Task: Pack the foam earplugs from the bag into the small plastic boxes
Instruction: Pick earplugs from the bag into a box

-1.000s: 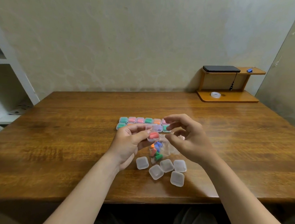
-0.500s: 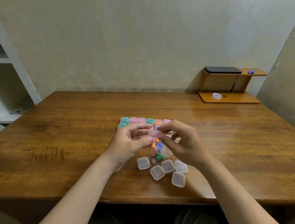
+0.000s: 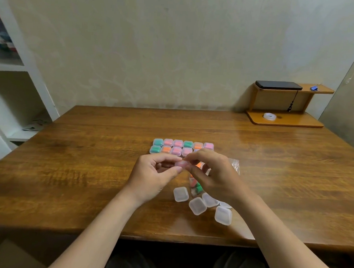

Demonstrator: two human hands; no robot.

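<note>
**Pinkish box pinched between both hands**

The box (image 3: 182, 164) is up off the table (image 3: 89, 170), with the left hand (image 3: 155, 178) and right hand (image 3: 218, 177) both pinching it at the fingertips. The bag (image 3: 234, 166) is under the right hand. Empty boxes (image 3: 181, 194) are nearer me, filled rows (image 3: 177, 147) just behind.

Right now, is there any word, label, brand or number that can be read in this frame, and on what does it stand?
No text can be read.
Boxes, bag, phone: no print visible.
Coloured items on the shelf, far left: too blurred to tell.
</note>
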